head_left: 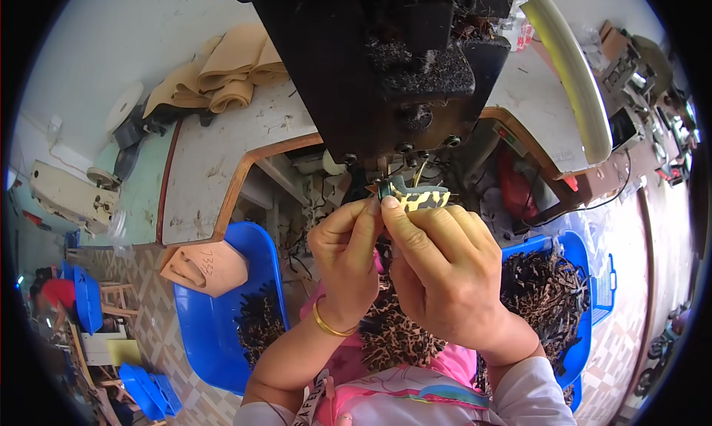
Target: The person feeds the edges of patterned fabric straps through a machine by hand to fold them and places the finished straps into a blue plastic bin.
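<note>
A: Where are your hands meeting?

B: At the black sewing machine head (pixel 415 63), near centre frame. Your left hand (pixel 345 240) is pinching the dark end of the leopard-print piece (pixel 424 200) between thumb and forefinger; your right hand (pixel 445 259) is gripping it just beside, fingers curling.

A: What is good handling asking of you?

B: Light, even pressure, I'd judge: you should be holding that end flat and guiding with both hands, while your fingertips are keeping out from under the needle area. Your fingers are hiding the exact contact.

A: And around you?

B: The worktable (pixel 215 159) is curving round at upper left, with tan rolled sheets (pixel 237 63) lying on it. Leopard-print strips (pixel 393 329) are covering your lap, bottom centre. Blue baskets (pixel 200 337) are flanking you, and patterned floor tiles (pixel 156 292) are showing at lower left.
</note>
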`<control>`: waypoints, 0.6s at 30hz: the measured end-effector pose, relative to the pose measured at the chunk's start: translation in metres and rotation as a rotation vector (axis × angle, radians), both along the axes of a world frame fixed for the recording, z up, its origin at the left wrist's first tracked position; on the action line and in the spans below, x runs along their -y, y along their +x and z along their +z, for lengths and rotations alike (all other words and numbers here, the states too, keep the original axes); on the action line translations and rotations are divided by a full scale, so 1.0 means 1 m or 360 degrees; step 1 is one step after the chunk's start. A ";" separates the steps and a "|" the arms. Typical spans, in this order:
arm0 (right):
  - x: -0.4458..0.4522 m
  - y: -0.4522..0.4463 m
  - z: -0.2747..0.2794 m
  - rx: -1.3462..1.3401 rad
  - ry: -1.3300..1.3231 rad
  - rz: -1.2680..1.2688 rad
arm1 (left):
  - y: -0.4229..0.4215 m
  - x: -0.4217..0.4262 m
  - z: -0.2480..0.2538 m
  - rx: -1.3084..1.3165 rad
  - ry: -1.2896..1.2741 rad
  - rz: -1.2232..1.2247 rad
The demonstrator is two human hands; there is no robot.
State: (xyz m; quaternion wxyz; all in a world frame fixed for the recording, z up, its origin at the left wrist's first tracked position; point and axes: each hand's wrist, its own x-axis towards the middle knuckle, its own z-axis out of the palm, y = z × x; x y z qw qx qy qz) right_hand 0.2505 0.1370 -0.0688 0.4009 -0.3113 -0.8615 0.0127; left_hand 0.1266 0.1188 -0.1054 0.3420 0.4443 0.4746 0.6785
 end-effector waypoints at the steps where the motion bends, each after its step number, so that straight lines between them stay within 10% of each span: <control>1: 0.001 -0.002 0.001 -0.0012 -0.0050 0.0013 | 0.001 0.000 -0.005 -0.0082 0.0040 0.0059; 13: -0.023 0.015 -0.018 -0.1187 -0.1586 0.0316 | -0.017 0.008 -0.028 0.0444 -0.0010 -0.0441; 18: -0.041 0.015 -0.005 -0.0804 -0.1330 0.0241 | -0.018 0.005 0.003 0.0126 -0.0129 -0.0367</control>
